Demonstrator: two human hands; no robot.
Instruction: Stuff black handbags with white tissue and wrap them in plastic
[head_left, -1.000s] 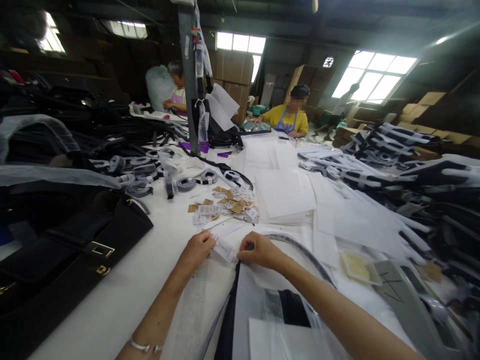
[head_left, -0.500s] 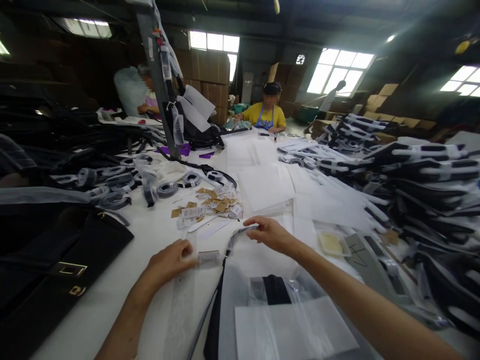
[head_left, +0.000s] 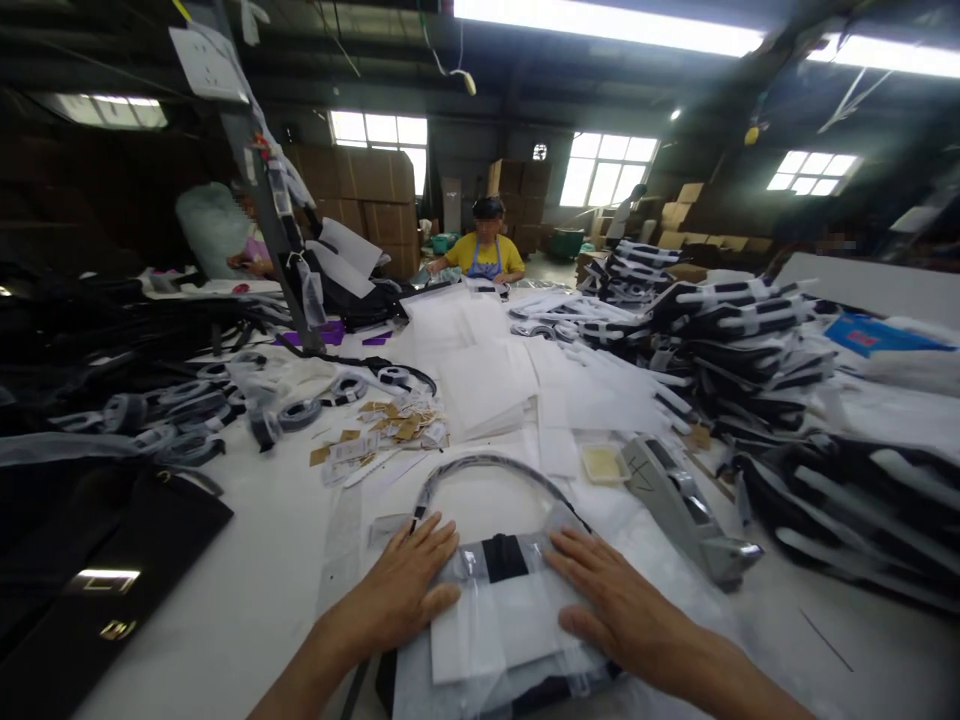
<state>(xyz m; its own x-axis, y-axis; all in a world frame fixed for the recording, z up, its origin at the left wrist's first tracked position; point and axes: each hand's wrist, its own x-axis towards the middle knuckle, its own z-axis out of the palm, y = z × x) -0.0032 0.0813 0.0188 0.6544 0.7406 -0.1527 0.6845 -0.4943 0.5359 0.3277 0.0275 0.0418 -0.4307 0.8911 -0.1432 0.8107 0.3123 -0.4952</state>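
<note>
"What's on the white tabletop?"
"A plastic-wrapped bag, lying in the foreground, its dark handle arching away."
"Anyone touching it?"
"Left hand on one side, right hand on the other, both laid flat, palms down, fingers stretched out."
"Anything smaller?"
"Brown and white tags, heaped beyond the handle, off left"

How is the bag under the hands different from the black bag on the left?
The wrapped bag has clear plastic and a white sheet over it, while the black bag shows its bare front with gold-coloured fittings. The left hand and right hand lie flat on the wrapped bag; neither touches the black bag. Both bags lie on the white table.
</note>
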